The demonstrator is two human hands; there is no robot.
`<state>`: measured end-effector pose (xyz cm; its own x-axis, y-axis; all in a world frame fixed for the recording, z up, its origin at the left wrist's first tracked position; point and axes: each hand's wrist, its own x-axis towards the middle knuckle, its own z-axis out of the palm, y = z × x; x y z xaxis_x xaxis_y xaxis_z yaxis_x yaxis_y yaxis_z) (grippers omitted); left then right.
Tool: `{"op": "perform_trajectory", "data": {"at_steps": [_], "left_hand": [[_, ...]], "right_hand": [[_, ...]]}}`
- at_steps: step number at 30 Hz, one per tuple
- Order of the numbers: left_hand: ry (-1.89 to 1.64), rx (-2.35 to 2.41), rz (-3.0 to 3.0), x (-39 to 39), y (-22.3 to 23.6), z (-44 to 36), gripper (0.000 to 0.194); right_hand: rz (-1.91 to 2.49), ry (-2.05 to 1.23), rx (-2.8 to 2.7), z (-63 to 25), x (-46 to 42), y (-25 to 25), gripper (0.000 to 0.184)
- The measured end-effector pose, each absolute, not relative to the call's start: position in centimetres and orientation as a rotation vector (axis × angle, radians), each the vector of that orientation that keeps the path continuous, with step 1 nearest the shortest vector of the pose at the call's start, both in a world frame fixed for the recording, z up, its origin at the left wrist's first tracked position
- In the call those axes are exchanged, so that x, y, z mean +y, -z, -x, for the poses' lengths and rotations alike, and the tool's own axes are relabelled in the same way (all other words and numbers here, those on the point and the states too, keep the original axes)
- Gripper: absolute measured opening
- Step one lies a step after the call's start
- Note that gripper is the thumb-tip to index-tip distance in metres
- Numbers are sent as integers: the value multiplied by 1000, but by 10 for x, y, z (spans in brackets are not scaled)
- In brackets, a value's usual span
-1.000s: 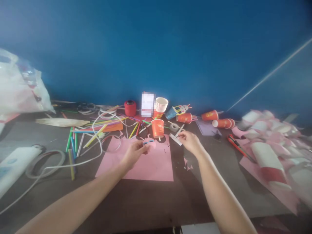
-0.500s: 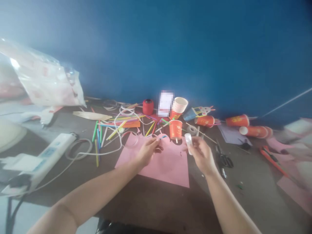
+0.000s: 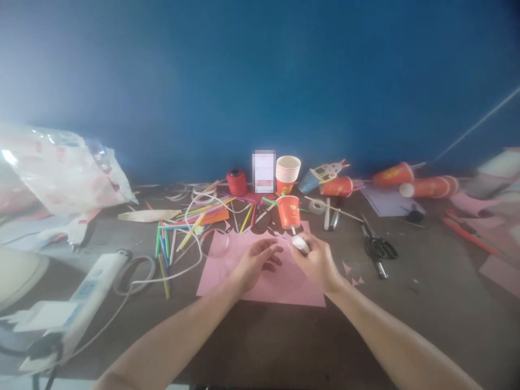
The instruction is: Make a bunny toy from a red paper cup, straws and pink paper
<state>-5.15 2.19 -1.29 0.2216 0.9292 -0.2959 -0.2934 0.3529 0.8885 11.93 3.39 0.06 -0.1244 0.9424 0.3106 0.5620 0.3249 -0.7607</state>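
Note:
A small, smooth white object (image 3: 300, 244) is gripped in my right hand (image 3: 319, 262), its kind unclear. My left hand (image 3: 258, 264) hovers over the pink paper sheet (image 3: 292, 290), fingers loosely curved and apart, with nothing visible in them. The sheet lies flat on the dark table, beneath both hands. Just beyond my right hand, an orange paper cup (image 3: 289, 212) has a pale stick below it and a green bit at its top. Small pink paper scraps (image 3: 348, 268) lie beside my right wrist.
Black scissors (image 3: 378, 246) lie to the right, near tipped orange cups (image 3: 393, 175). Coloured sticks (image 3: 190, 230) and a looping white cable (image 3: 199, 216) spread at left. A power strip (image 3: 91, 292) sits far left. Behind stand stacked paper cups (image 3: 288, 169) and a red spool (image 3: 236, 183).
My right hand has moved inward with the white object, now tilted lower. My left hand's fingers have loosened, and the blue bit at their tips no longer shows. The view has shifted slightly.

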Motion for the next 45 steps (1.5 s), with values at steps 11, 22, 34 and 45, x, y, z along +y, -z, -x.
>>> {"op": "perform_trajectory", "data": {"at_steps": [11, 22, 34, 45], "left_hand": [[-1059, 987, -682, 19, 16, 44, 30], [-1350, 1053, -616, 27, 14, 51, 28], [-1433, 820, -457, 29, -5, 47, 31], [-1322, 630, -365, 29, -14, 58, 18]], "right_hand": [[1129, -144, -2395, -120, 29, 3, 6], [1146, -997, -2059, -119, 27, 2, 22], [1082, -1567, -1641, -85, 8, 15, 18], [865, -1958, -1519, -86, 8, 16, 25]]}}
